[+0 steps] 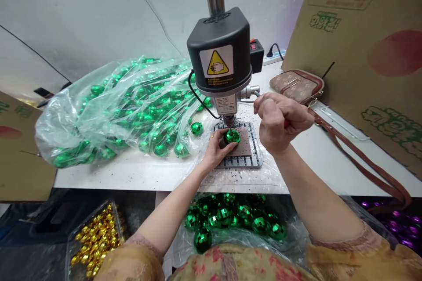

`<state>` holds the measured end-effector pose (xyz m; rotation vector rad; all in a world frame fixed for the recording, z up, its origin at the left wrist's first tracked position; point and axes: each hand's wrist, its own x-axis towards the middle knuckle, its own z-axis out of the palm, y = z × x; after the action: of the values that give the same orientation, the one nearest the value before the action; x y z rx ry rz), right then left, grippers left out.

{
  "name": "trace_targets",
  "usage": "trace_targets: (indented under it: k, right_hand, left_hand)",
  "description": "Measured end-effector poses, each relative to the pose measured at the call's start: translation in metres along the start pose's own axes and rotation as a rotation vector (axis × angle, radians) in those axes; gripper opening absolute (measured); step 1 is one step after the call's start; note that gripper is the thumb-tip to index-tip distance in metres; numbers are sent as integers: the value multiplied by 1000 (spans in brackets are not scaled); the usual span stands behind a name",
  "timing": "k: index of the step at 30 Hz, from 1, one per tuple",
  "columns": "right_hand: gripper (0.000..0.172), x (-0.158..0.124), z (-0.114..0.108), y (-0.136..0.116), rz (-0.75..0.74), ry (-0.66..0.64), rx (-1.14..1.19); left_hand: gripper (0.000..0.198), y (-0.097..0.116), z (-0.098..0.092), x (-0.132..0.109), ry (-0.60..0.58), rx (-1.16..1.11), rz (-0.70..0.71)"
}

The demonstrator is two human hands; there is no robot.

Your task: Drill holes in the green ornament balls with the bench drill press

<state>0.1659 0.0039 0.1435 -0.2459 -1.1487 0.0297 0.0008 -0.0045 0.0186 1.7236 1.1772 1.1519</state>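
In the head view, nearest to the camera is the patterned clothing (231, 268) of the person, and just beyond it many shiny green balls (227, 217) lie below the near edge of the tabletop (132, 175). The left hand (215, 150) is pinching one green ball (232, 136) between thumb and fingers, on the base plate (253, 158) of the drill press (219, 52), directly under the chuck (228, 120). Whether the drill touches this ball, one cannot tell. The right hand (278, 118) is curled tightly around a red handle (286, 123), at the right side of the machine. To the left lies a transparent bag (62, 118) with more green balls; to the far right, a brown purse (295, 82).
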Motion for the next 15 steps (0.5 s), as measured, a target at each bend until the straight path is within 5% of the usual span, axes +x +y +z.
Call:
trace_targets:
  k: [10,15]
  right_hand:
    - [48,-6,-4,0,-40,-37,0]
    - [48,26,12,-6,200,45,-23]
  left_hand:
    - [48,-2,1,-1,-15,-2,3]
    - [45,5,3,-2,23,-18,-39]
